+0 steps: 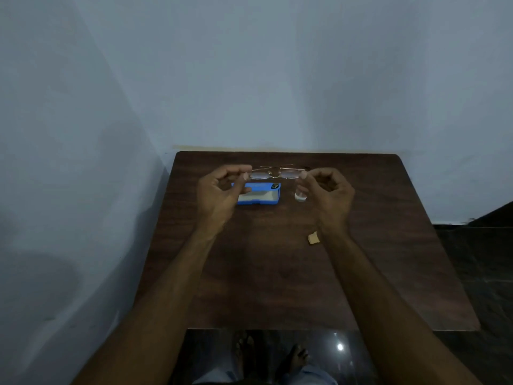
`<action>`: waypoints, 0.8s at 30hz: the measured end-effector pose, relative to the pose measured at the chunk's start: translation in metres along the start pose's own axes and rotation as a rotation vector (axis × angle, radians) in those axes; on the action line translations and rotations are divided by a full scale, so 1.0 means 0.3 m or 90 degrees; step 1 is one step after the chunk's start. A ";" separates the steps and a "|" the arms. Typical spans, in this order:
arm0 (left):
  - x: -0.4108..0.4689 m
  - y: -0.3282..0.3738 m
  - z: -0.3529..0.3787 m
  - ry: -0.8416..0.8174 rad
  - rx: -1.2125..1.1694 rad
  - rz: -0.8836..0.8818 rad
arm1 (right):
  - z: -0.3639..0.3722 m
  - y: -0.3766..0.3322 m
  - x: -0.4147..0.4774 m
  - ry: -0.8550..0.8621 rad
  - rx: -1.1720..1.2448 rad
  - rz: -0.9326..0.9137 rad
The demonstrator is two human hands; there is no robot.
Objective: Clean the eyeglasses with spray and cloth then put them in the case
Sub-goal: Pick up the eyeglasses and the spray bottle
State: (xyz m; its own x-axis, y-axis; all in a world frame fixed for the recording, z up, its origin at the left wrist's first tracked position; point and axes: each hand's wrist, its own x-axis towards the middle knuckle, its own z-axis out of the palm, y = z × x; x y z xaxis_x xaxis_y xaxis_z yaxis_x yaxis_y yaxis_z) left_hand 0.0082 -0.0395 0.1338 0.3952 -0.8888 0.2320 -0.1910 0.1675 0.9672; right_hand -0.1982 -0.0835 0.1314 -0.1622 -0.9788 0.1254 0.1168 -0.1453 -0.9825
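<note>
Thin gold-framed eyeglasses (274, 173) are held up above the dark wooden table (277, 273), lenses facing me, temples folded behind. My left hand (219, 190) pinches the left end of the frame, my right hand (327, 193) pinches the right end. Below the glasses lies an open blue case (259, 194) with a pale lining. A small clear spray bottle (300, 195) stands right of the case, partly hidden by my right hand. A small tan folded cloth (313, 238) lies on the table by my right wrist.
The table stands against a pale blue wall (277, 79), with another wall close on the left. A dark glossy floor (485, 259) shows to the right and below, where my bare feet (272, 354) are seen.
</note>
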 end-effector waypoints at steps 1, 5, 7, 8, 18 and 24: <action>0.007 0.033 -0.007 -0.011 0.018 0.030 | -0.003 -0.036 -0.001 -0.003 0.010 -0.021; 0.030 0.134 -0.034 -0.031 0.085 0.134 | -0.013 -0.153 -0.022 -0.034 0.042 -0.084; 0.030 0.183 -0.039 -0.023 0.122 0.195 | -0.015 -0.194 -0.032 -0.034 0.044 -0.107; 0.028 0.208 -0.041 -0.016 0.149 0.235 | -0.015 -0.212 -0.037 -0.036 0.041 -0.120; -0.010 0.316 -0.056 0.057 0.313 0.474 | -0.016 -0.301 -0.087 -0.020 0.006 -0.214; -0.047 0.346 -0.028 0.182 0.098 0.362 | -0.031 -0.300 -0.109 -0.019 -0.026 -0.225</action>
State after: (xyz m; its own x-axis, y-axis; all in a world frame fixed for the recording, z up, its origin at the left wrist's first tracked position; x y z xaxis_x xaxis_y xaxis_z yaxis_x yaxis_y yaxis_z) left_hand -0.0098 -0.0059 0.2319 0.4140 -0.5276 0.7418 -0.5582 0.4966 0.6647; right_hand -0.2125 -0.0372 0.2146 -0.1569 -0.8727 0.4623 0.0196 -0.4708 -0.8820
